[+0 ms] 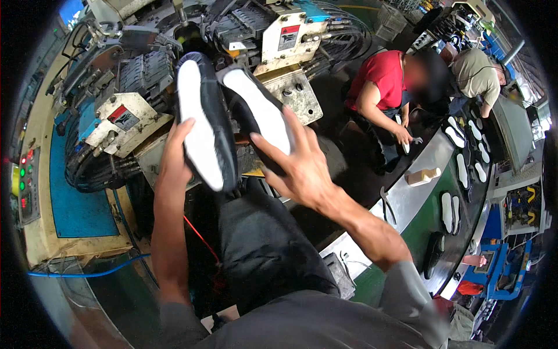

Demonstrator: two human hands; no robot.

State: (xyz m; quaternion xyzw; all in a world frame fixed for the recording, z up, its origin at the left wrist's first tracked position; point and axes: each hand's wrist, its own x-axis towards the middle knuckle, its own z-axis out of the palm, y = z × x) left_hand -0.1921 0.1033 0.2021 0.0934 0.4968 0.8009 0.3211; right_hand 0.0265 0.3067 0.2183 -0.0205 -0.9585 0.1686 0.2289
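Two black shoe uppers with white undersides are in front of me, bottoms turned toward me. My left hand [176,157] grips the left shoe upper [197,128] along its left edge, thumb on the white underside. My right hand [305,166] is on the right shoe upper [258,104], fingers spread along its right side and over its lower end. The two shoes stand close side by side, toes up, in front of a machine. My right palm hides part of the right shoe's lower end.
A shoe machine with hoses and clamps [145,75] fills the far left; its button panel [26,183] is at the left edge. On the right, a green conveyor [415,232] carries several white-bottomed shoes. Pincers [387,206] lie on its metal edge. A co-worker in red [381,75] handles another shoe.
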